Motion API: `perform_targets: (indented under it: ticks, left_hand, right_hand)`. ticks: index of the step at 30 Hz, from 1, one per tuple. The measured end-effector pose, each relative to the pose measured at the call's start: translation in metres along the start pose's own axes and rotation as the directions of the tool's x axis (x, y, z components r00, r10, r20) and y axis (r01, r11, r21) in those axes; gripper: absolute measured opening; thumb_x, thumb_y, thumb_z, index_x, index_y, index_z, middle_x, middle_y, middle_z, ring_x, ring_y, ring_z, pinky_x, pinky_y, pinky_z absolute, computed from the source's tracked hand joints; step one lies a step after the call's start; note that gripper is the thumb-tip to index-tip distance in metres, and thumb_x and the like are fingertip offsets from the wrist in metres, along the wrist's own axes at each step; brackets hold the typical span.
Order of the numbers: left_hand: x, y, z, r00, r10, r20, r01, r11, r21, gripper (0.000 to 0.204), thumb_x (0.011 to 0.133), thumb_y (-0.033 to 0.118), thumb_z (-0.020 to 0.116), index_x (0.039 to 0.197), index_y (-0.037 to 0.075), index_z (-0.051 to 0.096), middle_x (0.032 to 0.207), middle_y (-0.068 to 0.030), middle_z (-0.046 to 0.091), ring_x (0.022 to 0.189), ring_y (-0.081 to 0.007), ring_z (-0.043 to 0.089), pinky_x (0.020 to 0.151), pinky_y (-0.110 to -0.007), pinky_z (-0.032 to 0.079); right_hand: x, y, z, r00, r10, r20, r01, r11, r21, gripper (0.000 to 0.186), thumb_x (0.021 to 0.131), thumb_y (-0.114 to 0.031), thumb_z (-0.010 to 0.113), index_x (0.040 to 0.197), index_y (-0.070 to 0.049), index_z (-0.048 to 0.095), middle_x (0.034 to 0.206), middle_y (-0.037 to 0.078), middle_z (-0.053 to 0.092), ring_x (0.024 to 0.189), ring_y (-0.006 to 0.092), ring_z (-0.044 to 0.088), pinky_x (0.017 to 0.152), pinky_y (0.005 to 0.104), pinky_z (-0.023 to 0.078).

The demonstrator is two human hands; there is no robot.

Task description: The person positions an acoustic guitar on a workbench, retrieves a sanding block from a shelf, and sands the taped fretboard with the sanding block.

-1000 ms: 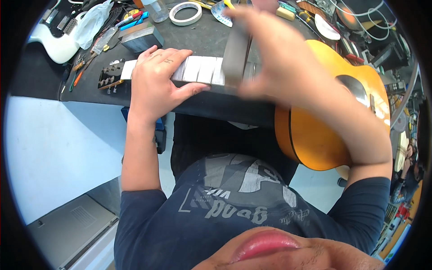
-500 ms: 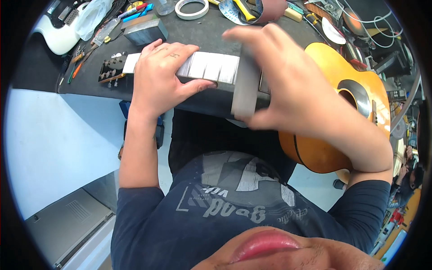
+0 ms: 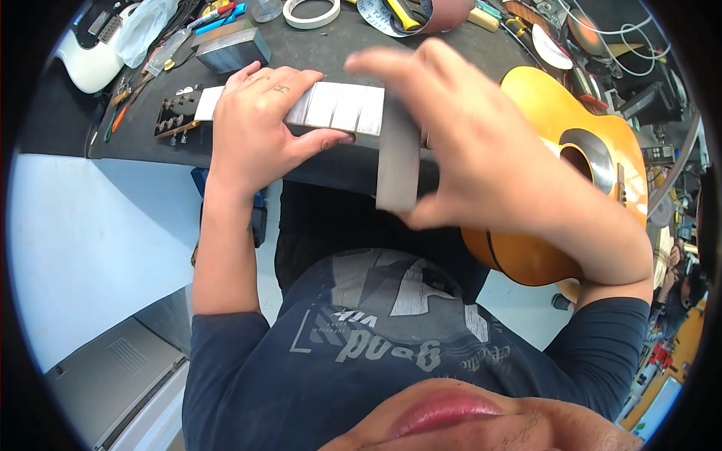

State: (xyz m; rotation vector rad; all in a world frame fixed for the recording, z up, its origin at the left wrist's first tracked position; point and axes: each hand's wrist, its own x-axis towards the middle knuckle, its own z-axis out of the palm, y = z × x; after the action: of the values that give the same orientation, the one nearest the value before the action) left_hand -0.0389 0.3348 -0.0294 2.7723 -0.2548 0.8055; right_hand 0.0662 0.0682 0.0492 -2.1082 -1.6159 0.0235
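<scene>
An acoustic guitar with a yellow-orange body lies along the bench edge, its headstock at the left. Pale tape-like strips cover the fretboard between the frets. My left hand wraps round the neck near the headstock, thumb on the near side. In my right hand, slightly blurred, a long grey rectangular block is gripped by its ends. It lies crosswise over the neck and sticks out past the near edge. My right hand hides the neck's body end.
On the dark bench behind the neck stand a grey metal block, a tape roll and a yellow-handled tool. A white guitar body lies far left. Tools and cables crowd the right. Another person is at the far right.
The block in my right hand looks sharper now and sits about the same place along the neck. The whole view has shifted slightly; my left hand keeps its hold.
</scene>
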Motion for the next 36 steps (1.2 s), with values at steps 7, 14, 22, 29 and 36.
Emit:
perform_targets:
  ticks: [7,14,22,29,36]
  left_hand:
    - [0.002,0.005,-0.003,1.000,-0.003,0.028,0.003,1.000,-0.020,0.073,0.071,0.051,0.098,0.125,0.006,0.080,0.115,-0.0132,0.082,0.110,-0.0357,0.077,0.117,-0.056,0.050]
    - [0.000,0.006,-0.005,0.998,-0.025,0.051,0.025,1.000,-0.012,0.072,0.071,0.051,0.098,0.124,0.005,0.080,0.113,-0.0134,0.082,0.109,-0.0352,0.076,0.118,-0.056,0.049]
    - [0.005,0.007,-0.006,0.994,-0.017,0.109,0.019,1.000,-0.014,0.075,0.073,0.055,0.096,0.126,0.005,0.079,0.113,-0.0128,0.081,0.111,-0.0356,0.076,0.118,-0.057,0.048]
    - [0.006,0.005,-0.007,1.000,0.008,0.030,-0.009,1.000,0.018,0.074,0.068,0.057,0.098,0.120,0.007,0.080,0.107,-0.0088,0.082,0.106,-0.0324,0.077,0.116,-0.058,0.050]
    - [0.009,0.006,-0.004,0.999,0.029,0.023,-0.030,1.000,0.009,0.074,0.069,0.056,0.098,0.120,0.007,0.080,0.106,-0.0086,0.082,0.104,-0.0331,0.077,0.116,-0.058,0.050]
  right_hand:
    - [-0.002,0.002,-0.001,0.999,-0.029,-0.014,0.028,0.997,-0.066,0.114,0.055,-0.013,0.096,0.159,-0.012,0.051,0.126,0.017,0.062,0.112,0.0412,0.066,0.097,0.0469,0.057]
    - [-0.016,0.013,-0.018,0.996,0.052,0.079,-0.049,0.998,-0.038,0.105,0.065,-0.018,0.097,0.158,-0.012,0.050,0.137,0.015,0.061,0.123,0.0389,0.066,0.105,0.0467,0.056]
    - [-0.016,0.036,-0.010,0.991,-0.017,-0.130,0.009,0.998,-0.062,0.112,0.059,-0.017,0.099,0.159,-0.012,0.050,0.132,0.017,0.062,0.117,0.0414,0.066,0.096,0.0484,0.057]
    - [-0.014,0.035,-0.007,0.991,-0.015,-0.136,0.006,0.998,-0.063,0.109,0.058,-0.020,0.099,0.157,-0.011,0.053,0.127,0.016,0.063,0.115,0.0407,0.066,0.096,0.0497,0.056]
    - [-0.017,0.036,-0.004,0.983,-0.032,-0.182,0.018,0.997,-0.075,0.112,0.057,-0.021,0.100,0.158,-0.010,0.052,0.127,0.018,0.061,0.113,0.0429,0.067,0.097,0.0492,0.056]
